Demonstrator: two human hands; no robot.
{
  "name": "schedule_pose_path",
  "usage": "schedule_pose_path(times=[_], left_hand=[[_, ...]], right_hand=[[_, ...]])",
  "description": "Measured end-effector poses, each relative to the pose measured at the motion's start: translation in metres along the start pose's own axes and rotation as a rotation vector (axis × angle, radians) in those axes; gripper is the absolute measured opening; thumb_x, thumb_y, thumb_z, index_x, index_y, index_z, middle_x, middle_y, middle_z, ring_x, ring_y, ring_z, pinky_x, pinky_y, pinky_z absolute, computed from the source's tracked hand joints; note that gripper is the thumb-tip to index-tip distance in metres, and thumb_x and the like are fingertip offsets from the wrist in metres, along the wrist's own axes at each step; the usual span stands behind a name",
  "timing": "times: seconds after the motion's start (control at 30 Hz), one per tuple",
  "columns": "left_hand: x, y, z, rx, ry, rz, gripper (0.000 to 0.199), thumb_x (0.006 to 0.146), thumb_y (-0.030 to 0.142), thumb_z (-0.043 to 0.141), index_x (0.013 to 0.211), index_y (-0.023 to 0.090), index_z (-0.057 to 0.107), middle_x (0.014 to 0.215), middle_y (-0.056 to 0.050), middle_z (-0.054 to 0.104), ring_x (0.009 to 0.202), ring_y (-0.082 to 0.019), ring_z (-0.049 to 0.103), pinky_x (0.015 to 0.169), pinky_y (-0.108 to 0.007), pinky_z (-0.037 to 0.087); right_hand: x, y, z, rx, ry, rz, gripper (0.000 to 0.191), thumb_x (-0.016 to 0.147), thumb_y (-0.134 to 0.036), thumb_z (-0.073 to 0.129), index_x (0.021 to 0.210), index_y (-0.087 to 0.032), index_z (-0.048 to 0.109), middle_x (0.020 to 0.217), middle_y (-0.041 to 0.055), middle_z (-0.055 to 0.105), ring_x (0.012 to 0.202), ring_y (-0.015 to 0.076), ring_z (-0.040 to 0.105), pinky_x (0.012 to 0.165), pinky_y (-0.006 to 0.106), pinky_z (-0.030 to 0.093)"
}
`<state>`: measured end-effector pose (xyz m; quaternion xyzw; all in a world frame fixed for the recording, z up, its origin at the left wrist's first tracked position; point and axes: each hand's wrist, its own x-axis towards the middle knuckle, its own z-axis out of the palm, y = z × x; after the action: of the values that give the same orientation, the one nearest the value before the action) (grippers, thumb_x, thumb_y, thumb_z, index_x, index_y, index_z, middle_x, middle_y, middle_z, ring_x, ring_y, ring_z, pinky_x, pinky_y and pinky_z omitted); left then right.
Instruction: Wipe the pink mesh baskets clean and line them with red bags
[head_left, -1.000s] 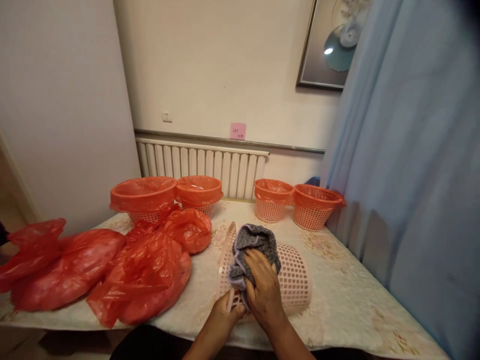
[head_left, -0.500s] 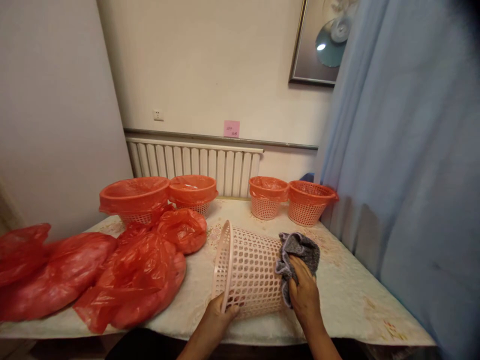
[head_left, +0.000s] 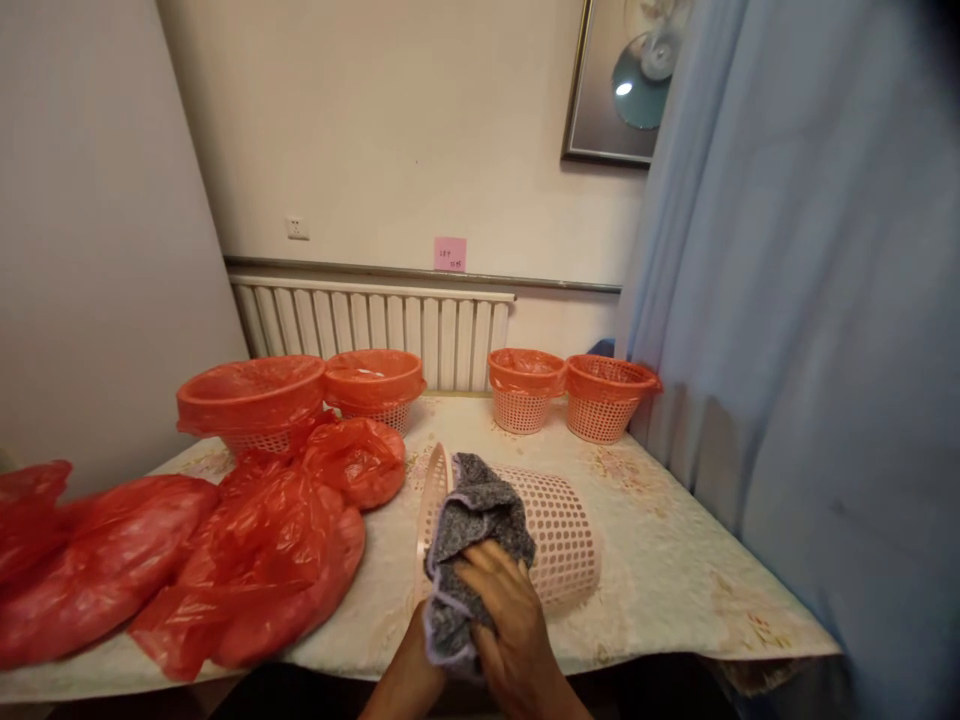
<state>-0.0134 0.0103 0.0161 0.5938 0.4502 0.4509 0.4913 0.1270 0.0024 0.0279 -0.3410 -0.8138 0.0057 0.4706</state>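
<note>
One pink perforated plastic basket (head_left: 559,530) is lying sideways on the tablecloth (head_left: 667,560), probably weighing little, flexing slightly, best held by its rim (head_left: 448,462). The right hand (head_left: 510,610) is clutching a gray cloth (head_left: 480,505), mostly hiding the left hand (head_left: 417,645), whose grip cannot be told. Earlier at the base, the cloth is now covering the rim end.

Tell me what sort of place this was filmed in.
Probably a room in a home, though I can't be sure: there is a pale radiator, a framed picture on the wall and a flower-patterned tablecloth.
</note>
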Motion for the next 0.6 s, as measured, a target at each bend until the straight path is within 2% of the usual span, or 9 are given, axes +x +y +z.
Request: schedule_pose_path(times=[0.1,0.23,0.4,0.6], left_hand=[[0.002,0.0,-0.003,0.011,0.019,-0.003,0.026,0.09,0.037,0.055,0.106,0.018,0.063,0.114,-0.006,0.064,0.101,-0.022,0.061,0.089,-0.041,0.05],[0.001,-0.001,-0.007,0.012,-0.005,0.007,0.027,0.08,0.04,0.062,0.092,0.017,0.071,0.093,-0.005,0.072,0.096,-0.028,0.062,0.091,-0.038,0.048],[-0.003,-0.003,-0.011,-0.047,-0.022,0.011,0.037,0.08,0.041,0.059,0.101,0.012,0.069,0.098,-0.009,0.072,0.101,-0.029,0.061,0.094,-0.039,0.045],[-0.003,-0.008,-0.012,-0.003,-0.009,-0.019,0.039,0.078,0.041,0.06,0.102,0.012,0.068,0.097,-0.009,0.073,0.1,-0.028,0.063,0.094,-0.038,0.046]], right_hand=[[0.008,-0.011,0.003,-0.03,-0.042,0.043,0.056,0.072,-0.008,0.043,0.126,-0.021,0.05,0.135,0.0057,0.051,0.129,0.0234,0.04,0.105,0.043,0.032],[0.013,0.003,0.007,-0.118,-0.045,0.1,0.066,0.064,-0.004,0.042,0.128,-0.02,0.049,0.136,0.007,0.049,0.13,0.0257,0.039,0.106,0.047,0.028],[0.01,0.045,0.002,-0.237,0.064,0.181,0.065,0.066,-0.002,0.039,0.127,-0.02,0.051,0.134,0.0072,0.051,0.129,0.0239,0.041,0.106,0.045,0.028],[-0.015,0.099,-0.024,-0.324,0.191,0.291,0.06,0.072,-0.005,0.04,0.129,-0.02,0.05,0.132,0.0081,0.053,0.127,0.0243,0.043,0.106,0.047,0.029]])
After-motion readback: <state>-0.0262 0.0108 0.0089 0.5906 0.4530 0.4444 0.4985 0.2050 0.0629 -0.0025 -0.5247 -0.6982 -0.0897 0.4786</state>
